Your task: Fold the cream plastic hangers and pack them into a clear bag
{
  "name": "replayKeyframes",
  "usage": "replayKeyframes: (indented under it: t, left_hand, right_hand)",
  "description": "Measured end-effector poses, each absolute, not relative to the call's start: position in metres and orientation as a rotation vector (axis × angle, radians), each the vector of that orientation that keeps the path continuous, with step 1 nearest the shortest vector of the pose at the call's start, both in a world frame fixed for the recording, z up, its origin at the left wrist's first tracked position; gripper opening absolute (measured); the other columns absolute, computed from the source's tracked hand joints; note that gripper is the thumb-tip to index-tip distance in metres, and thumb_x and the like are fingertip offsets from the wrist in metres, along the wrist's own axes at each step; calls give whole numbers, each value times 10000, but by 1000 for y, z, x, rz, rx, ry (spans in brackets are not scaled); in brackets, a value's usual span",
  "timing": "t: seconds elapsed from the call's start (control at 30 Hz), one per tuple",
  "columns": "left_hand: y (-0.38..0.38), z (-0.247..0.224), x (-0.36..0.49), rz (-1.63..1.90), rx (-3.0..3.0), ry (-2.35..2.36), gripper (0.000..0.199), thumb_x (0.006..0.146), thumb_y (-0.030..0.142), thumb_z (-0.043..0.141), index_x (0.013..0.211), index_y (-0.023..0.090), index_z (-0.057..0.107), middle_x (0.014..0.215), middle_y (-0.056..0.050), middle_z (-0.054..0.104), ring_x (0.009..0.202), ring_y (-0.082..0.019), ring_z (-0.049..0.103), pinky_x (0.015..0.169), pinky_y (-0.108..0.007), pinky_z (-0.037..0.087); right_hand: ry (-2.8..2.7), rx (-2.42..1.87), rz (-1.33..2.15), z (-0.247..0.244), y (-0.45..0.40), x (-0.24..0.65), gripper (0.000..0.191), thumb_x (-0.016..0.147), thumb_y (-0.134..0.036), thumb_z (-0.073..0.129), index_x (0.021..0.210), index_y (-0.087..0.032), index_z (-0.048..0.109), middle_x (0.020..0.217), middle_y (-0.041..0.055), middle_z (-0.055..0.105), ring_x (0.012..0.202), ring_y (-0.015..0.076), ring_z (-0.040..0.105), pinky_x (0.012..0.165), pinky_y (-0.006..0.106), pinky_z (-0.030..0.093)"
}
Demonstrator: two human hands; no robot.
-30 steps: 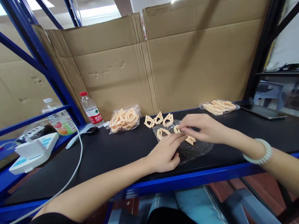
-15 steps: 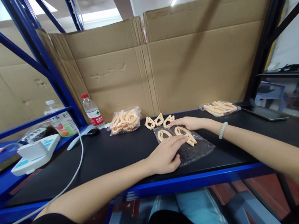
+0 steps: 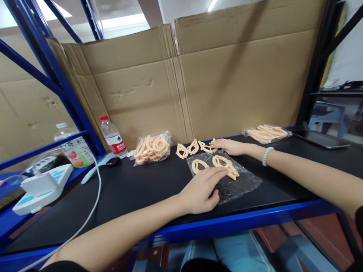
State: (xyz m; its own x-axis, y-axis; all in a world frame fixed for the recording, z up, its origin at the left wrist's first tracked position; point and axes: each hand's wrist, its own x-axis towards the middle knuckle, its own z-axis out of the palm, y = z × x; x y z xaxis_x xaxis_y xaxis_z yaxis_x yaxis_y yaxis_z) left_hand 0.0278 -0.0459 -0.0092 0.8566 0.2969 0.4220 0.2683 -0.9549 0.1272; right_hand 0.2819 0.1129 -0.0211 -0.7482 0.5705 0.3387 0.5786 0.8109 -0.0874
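Note:
A clear plastic bag (image 3: 240, 187) lies flat on the black tabletop with two cream hair claw clips on it, a left clip (image 3: 199, 163) and a right clip (image 3: 223, 162). My left hand (image 3: 203, 188) rests on the bag, fingers stretched flat, the fingertips touching the right clip and covering part of both. Behind the bag stands a short row of similar clips. At its right end, my right hand (image 3: 231, 146) has its fingertips closed on the end of a claw clip (image 3: 206, 147). The other two clips (image 3: 187, 149) sit just left of it.
A filled bag of cream clips (image 3: 152, 147) lies at the back left, another bag (image 3: 266, 133) at the back right. A red-capped water bottle (image 3: 113, 137), a white power strip (image 3: 44, 188) with a cable, and a dark flat device (image 3: 320, 137) flank the work area. Cardboard (image 3: 243, 71) walls the back.
My right hand has shifted slightly right and away from me, and the clip at its fingertips has turned and lies more sideways. My left hand stays on the bag.

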Motion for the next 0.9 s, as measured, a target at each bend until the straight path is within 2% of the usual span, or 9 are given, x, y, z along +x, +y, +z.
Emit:
replayKeyframes:
  t: [0.1,0.2,0.3,0.43,0.67,0.9]
  left_hand:
    - [-46,-9,28,695,2948,438,631,751,111,448,1368,172,329,1383,-136,435,1267,-262,412,1059,-454,358]
    - [-46,-9,28,701,2946,431,624,751,112,449,1363,162,332,1374,-145,443,1277,-263,405,1063,-453,354]
    - [-46,-9,28,698,2945,430,630,751,110,446,1367,171,329,1377,-141,443,1273,-263,411,1059,-457,357]
    - [-46,-8,28,680,2943,433,642,747,106,446,1373,186,324,1388,-134,436,1263,-268,422,1053,-468,360]
    - [-47,-7,28,683,2948,428,621,750,103,448,1358,173,340,1381,-134,448,1251,-256,436,1053,-439,365]
    - [-47,-8,27,679,2949,425,636,750,107,449,1369,187,328,1380,-129,450,1259,-258,430,1056,-451,363]
  right_hand:
    - [-2744,-886,87,-18,119,275,702,724,41,422,1388,-187,433,1452,76,395,1356,225,322,1128,443,249]
    - [-2787,-882,186,-14,120,268,736,699,46,423,1398,-186,418,1414,86,452,1272,216,448,1058,385,367]
    - [-2749,-858,163,-11,118,267,621,753,7,434,1339,-190,494,1316,93,552,1170,207,538,987,358,429]
    - [-2710,-866,95,-7,115,272,465,821,-53,456,1256,-171,568,1242,117,587,1156,221,536,1010,399,399]
    - [-2801,-926,119,-11,129,270,569,822,-47,486,1360,-229,469,1420,106,427,1331,222,358,1076,409,323]
    - [-2785,-942,123,-5,133,271,351,842,-131,533,1179,-165,625,1327,145,518,1266,250,442,1054,420,345]
